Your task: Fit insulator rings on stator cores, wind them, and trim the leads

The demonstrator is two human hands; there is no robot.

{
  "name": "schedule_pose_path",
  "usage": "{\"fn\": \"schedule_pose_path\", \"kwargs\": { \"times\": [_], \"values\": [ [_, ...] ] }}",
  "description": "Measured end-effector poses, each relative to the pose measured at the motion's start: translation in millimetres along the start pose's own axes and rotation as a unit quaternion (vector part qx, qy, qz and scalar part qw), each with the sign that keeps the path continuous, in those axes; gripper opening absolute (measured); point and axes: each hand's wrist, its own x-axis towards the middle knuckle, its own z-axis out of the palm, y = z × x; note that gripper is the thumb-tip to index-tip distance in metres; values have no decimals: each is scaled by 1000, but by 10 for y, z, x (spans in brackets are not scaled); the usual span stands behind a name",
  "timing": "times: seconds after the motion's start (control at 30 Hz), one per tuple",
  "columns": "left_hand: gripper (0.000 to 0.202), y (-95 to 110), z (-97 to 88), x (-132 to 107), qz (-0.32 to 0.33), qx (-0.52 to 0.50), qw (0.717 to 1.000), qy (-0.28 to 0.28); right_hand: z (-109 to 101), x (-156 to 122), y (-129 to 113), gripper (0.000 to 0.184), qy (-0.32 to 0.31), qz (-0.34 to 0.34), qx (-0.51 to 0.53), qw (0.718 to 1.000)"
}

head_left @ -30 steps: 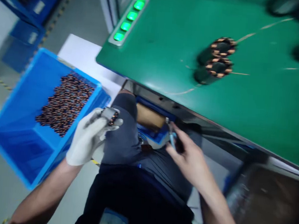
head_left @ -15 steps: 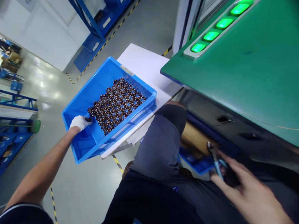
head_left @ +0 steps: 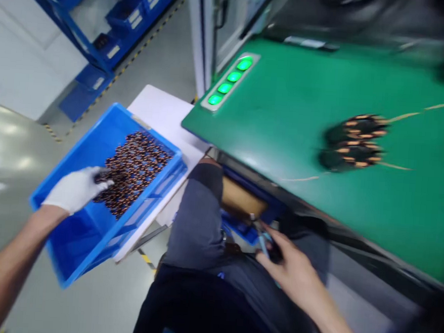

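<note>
My left hand, in a white glove, reaches into a blue plastic crate and touches the near edge of several copper-wound stator coils packed inside; its fingers look closed on one dark part, blurred. My right hand, bare, rests over my lap and grips a small pair of blue-handled cutters. Two wound stators with loose copper wire ends lie on the green bench mat, away from both hands.
A strip of green lit buttons sits at the bench's left corner. The crate stands on a white side table. Blue shelving lines the grey floor behind. A brown roll in a blue tray sits under the bench edge.
The view swung back right, bringing the two stators on the mat into sight. My left hand moved from the crate's near corner onto the coil pile. My right hand kept the cutters.
</note>
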Motion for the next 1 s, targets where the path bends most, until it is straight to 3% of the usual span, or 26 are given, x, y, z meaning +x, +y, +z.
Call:
{"fn": "schedule_pose_path", "kwargs": {
  "times": [0.03,0.07,0.13,0.17,0.2,0.23,0.33,0.43,0.5,0.57,0.7,0.8,0.9,1.0],
  "values": [
    [61,280,-134,-28,53,-19,996,69,-15,-2,-72,61,-22,1,29,999],
    [60,594,-262,-64,153,-46,972,170,-34,-4,-135,62,-29,-1,31,999],
    [60,1301,-479,-167,341,-80,891,289,-84,-20,-234,66,-30,-3,24,999],
    [57,1674,-557,-226,408,-85,860,295,-115,-40,-273,68,-29,-4,18,999],
    [52,2047,-606,-283,485,-101,810,313,-150,-68,-310,69,-27,-4,15,1000],
    [41,2408,-622,-327,521,-124,784,315,-188,-105,-343,70,-24,-4,15,1000],
    [19,3311,-492,-333,558,-167,759,290,-303,-253,-418,70,-10,0,18,1000],
    [25,3802,-271,-187,560,-197,757,272,-380,-408,-418,69,8,8,28,1000],
    [29,3887,-184,-131,556,-213,758,268,-393,-493,-383,67,22,14,38,999],
    [27,3816,-155,-200,547,-228,757,276,-380,-566,-355,64,40,21,49,998],
    [10,3428,-120,-696,537,-281,755,252,-371,-711,-478,60,104,21,87,991],
    [15,3132,-33,-1078,533,-284,760,239,-447,-792,-738,61,143,-33,154,977],
    [13,2937,80,-1242,515,-247,774,273,-543,-797,-978,73,127,-78,202,968],
    [15,2818,168,-1246,511,-215,781,287,-569,-758,-1083,81,94,-98,225,965]
  ]
}}
